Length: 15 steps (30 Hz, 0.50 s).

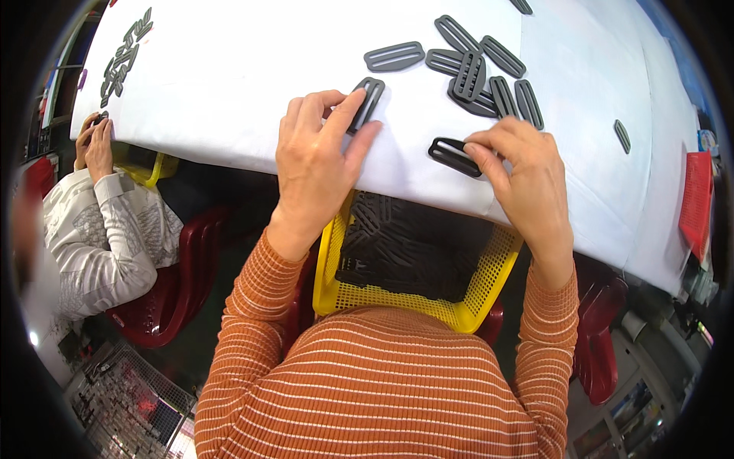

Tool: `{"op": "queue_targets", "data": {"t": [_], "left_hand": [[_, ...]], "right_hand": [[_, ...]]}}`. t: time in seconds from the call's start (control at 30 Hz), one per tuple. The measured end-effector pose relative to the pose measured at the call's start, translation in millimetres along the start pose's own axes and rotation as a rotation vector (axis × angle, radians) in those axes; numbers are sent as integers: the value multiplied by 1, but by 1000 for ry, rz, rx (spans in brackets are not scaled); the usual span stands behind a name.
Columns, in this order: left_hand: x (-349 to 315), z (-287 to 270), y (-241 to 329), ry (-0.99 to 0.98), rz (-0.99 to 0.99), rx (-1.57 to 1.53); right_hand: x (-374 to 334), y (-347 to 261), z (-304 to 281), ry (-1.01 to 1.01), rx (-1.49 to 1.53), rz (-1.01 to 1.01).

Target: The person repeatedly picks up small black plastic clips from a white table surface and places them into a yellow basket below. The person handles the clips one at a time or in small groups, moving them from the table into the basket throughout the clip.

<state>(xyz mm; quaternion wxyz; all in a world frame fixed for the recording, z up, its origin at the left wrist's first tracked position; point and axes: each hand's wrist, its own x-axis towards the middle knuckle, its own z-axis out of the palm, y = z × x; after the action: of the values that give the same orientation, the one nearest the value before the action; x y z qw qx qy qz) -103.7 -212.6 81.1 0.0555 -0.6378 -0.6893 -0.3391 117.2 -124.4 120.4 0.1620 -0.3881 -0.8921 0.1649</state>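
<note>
My left hand [312,149] has its thumb and fingers closed around a dark grey slide buckle [371,98], which stands tilted at the table's near side. Between the thumb and fingers of my right hand [529,164] is one end of a black slide buckle [449,155], held low over the white tabletop [229,76]. Just beyond my hands lies a loose group of grey slide buckles [469,75], some overlapping. One flat buckle [394,56] sits a little left of them. Below the table edge, a yellow basket [329,264] by my lap holds many black buckles [413,249].
At the left, another person's hands [98,149] work at the table edge, near a row of dark buckles [122,65]. A single buckle [621,136] lies to the right. A red basket [694,199] hangs by the right edge. Dark red chairs [195,264] stand below.
</note>
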Motion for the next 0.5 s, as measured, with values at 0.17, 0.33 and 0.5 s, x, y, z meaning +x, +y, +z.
{"op": "queue_targets", "data": {"t": [0.17, 0.33, 0.5], "left_hand": [[3, -14, 10, -234, -331, -497], [30, 6, -2, -69, 52, -173], [59, 22, -19, -78, 204, -51]], "right_hand": [[19, 12, 11, 275, -78, -16], [39, 12, 39, 298, -305, -21], [26, 11, 33, 337, -327, -67]]}}
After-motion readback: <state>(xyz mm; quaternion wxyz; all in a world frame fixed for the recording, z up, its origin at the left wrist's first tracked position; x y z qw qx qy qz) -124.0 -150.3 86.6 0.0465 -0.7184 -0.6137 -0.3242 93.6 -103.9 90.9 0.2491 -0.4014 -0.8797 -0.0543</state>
